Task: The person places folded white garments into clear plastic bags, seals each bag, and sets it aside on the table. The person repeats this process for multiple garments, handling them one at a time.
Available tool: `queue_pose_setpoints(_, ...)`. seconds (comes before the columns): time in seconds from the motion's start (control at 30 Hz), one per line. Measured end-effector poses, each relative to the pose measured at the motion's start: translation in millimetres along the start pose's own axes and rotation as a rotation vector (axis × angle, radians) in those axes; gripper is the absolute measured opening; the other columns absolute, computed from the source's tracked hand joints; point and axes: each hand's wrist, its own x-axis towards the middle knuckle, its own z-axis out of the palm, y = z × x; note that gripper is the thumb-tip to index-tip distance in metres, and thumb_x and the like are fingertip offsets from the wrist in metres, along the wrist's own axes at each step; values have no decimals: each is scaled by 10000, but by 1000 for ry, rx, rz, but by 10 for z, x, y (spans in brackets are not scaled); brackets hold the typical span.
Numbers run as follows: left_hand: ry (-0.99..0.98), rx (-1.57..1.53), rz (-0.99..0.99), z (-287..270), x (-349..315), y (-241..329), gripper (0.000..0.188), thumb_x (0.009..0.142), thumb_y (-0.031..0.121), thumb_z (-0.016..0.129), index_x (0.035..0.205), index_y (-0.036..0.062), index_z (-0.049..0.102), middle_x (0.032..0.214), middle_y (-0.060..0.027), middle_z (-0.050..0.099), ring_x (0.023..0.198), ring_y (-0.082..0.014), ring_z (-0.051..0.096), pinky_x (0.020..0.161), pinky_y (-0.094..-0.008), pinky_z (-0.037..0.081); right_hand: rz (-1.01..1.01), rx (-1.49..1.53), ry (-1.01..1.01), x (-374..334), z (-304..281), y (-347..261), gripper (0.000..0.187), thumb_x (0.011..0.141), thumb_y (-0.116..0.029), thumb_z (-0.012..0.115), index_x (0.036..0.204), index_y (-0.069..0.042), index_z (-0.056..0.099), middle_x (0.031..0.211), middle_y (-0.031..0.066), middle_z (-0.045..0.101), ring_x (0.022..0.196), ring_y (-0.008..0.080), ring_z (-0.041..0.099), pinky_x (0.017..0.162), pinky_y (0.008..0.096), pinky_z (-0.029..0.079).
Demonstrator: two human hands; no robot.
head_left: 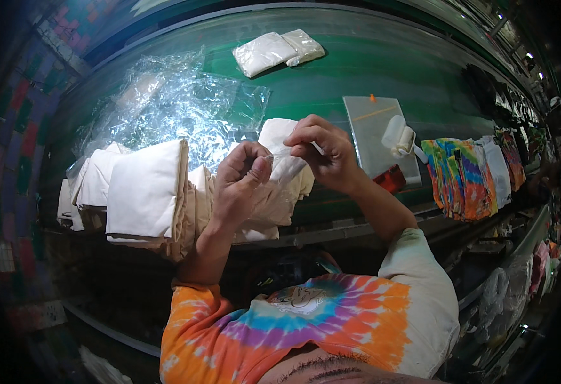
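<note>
A clear plastic bag (285, 164) hangs between my two hands at the near edge of the green table. My left hand (243, 174) is closed, pinching the bag's edge between thumb and fingers. Opposite it, my right hand (324, 152) pinches the other side of the bag with thumb and fingertips. Beneath and behind the bag lies a folded white cloth piece (278, 130). Beside my left forearm rises a stack of folded cream-white cloth (144, 185), partly overhanging the table edge.
Loose clear plastic bags (171, 105) spread over the table's left. Two wrapped white packets (274, 52) lie at the far side. Right of my hands are a flat clear-covered sheet (373, 121), a white bottle (397, 136), a red object (390, 179) and folded tie-dye cloth (463, 176).
</note>
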Motion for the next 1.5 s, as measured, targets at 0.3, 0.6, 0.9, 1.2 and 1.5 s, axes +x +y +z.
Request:
queue_pose_setpoints(0.3,136,-164,-172,32,38,106,124,1090,143,510,1016,44,521,878,-52,599,574,-49,425,506,-207,340,-146,-77,-24,120,-26,-28,379,785,38,830,1119,-70,689,1006,98,673,831,200,684,681,327,549)
queue_pose_setpoints(0.6,96,-105,-196,13,43,69,130,1092,152,515,1007,54,523,833,-33,578,530,-22,402,445,-188,290,-38,69,-186,213,-128,-80,762,671,-245,944,1315,-25,602,1247,173,635,1073,291,669,949,390,540)
queue_pose_setpoints(0.9,92,-157,-214,9,76,94,109,1085,142,528,1010,63,525,827,-28,578,531,-15,405,444,-175,305,-193,-69,-127,202,-85,-38,179,758,9,832,906,-52,752,1199,130,639,1106,262,647,912,417,525)
queue_pose_setpoints(1.2,137,-72,-178,60,91,137,153,1090,180,544,988,66,542,799,19,524,582,-12,383,478,-184,282,-198,219,-100,220,-116,-89,234,737,-14,863,953,-75,798,1098,120,634,1063,245,655,814,350,544)
queue_pose_setpoints(1.5,123,240,-88,79,11,245,74,1046,62,553,978,37,569,823,13,554,665,-33,433,574,-198,356,-254,269,-132,102,-208,-74,304,733,51,849,996,-102,836,1033,99,593,900,187,602,653,289,488)
